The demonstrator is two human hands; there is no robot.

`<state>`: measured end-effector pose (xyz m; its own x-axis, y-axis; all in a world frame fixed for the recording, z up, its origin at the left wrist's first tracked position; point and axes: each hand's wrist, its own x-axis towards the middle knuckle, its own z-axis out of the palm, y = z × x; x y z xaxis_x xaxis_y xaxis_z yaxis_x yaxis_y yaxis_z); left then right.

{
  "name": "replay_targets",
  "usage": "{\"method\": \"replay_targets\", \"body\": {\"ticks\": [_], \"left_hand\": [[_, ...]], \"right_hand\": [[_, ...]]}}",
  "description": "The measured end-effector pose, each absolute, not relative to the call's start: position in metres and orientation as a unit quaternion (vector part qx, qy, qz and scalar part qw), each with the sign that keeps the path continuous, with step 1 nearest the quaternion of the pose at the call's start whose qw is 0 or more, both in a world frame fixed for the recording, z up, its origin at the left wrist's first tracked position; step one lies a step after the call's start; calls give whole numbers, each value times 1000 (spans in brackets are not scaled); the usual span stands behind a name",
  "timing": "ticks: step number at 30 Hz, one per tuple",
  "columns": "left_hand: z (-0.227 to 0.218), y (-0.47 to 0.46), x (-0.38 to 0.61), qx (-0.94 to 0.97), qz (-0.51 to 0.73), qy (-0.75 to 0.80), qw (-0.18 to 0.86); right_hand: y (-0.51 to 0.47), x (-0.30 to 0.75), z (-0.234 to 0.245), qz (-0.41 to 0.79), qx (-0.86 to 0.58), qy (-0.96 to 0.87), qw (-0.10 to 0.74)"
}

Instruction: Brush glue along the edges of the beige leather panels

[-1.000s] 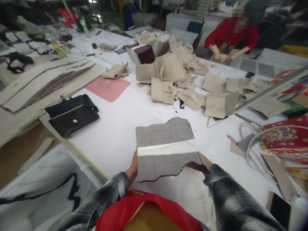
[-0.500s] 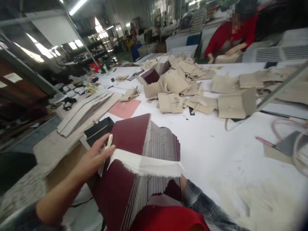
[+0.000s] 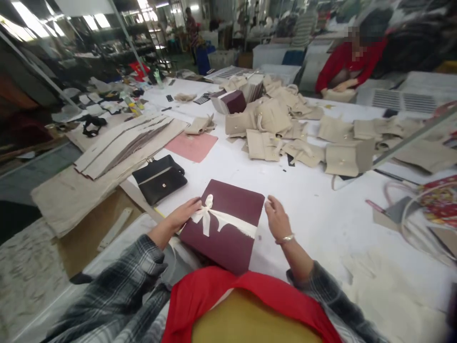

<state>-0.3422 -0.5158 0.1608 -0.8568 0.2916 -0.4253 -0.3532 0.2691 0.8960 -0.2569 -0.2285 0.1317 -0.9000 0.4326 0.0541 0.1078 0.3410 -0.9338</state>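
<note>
A stack of maroon sheets lies on the table in front of me, top face up. A torn white cloth strip runs across it, tied in a bow near its left side. My left hand grips the stack's left edge beside the bow. Close to the far right corner is my right hand, fingers apart and holding nothing. It wears a bracelet. Behind my left hand sits a black flap wallet with a metal snap.
Several beige flap pieces are heaped across the table. At the left lie long layered strips, and a pink sheet is beside them. A slanted metal pole crosses at right. Across the table a person in red handles a beige piece.
The stack, earlier tilted up with its layered edge showing, now lies flat. My right hand has come out from behind it, and my left hand has let go of the strip's knot.
</note>
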Motion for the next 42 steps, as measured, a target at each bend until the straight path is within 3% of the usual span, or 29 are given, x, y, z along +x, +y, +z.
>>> {"method": "replay_targets", "body": {"ticks": [2,7,13,16,19,21,24,28,30,33,38,42], "left_hand": [[162,-534,-348,20,621,733,276],[158,-563,-354,204,556,774,224],[173,-558,-345,311,436,841,81],[180,-551,-339,368,333,868,38],[184,-547,-339,391,250,885,24],[186,-547,-343,397,253,882,23],[191,-546,-347,363,365,852,95],[215,-540,-345,203,604,709,301],[238,-538,-344,169,710,618,292],[275,-538,-346,175,814,520,191],[269,-535,-353,195,809,546,97],[215,-538,-351,293,635,706,114]], "right_hand": [[-248,-263,167,423,-78,-873,229],[-324,-292,213,232,208,-950,30],[-355,-303,209,107,330,-937,-38],[-350,-304,204,215,310,-926,-27],[-352,-306,198,465,172,-868,-25],[-356,-306,193,600,89,-794,-50],[-362,-306,185,700,24,-710,-75],[-363,-308,180,746,14,-659,-95],[-362,-309,180,745,13,-662,-78],[-363,-310,180,712,20,-699,-66],[-360,-311,198,695,27,-715,-71],[-349,-313,246,694,82,-715,32]]}}
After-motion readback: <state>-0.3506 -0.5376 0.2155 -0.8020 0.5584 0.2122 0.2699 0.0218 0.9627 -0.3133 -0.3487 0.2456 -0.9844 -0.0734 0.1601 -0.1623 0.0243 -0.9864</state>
